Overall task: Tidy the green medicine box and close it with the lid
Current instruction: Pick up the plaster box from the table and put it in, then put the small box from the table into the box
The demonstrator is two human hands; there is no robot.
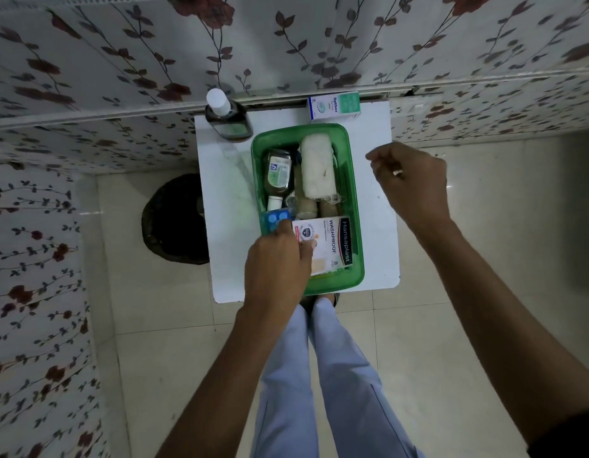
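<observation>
The green medicine box (351, 166) sits mid-table, and the white table (375, 246) lies bare to its right, where the right hand (415, 180) hovers loosely curled above that strip. Left of the box runs another bare strip, blocked at the far end by a dark bottle (228, 122) standing near the box's far-left corner, and a small carton (334, 105) lies just behind the far rim. Over the box's near-left corner the left hand (276, 262) covers the plaster pack (332, 239), while gauze (317, 170) and a lying bottle (279, 173) fill the far half.

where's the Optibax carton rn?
Head view: the Optibax carton lies outside the green medicine box, on the white table's far edge by the wall, just beyond the box's far right corner, right of the dark bottle.
</observation>
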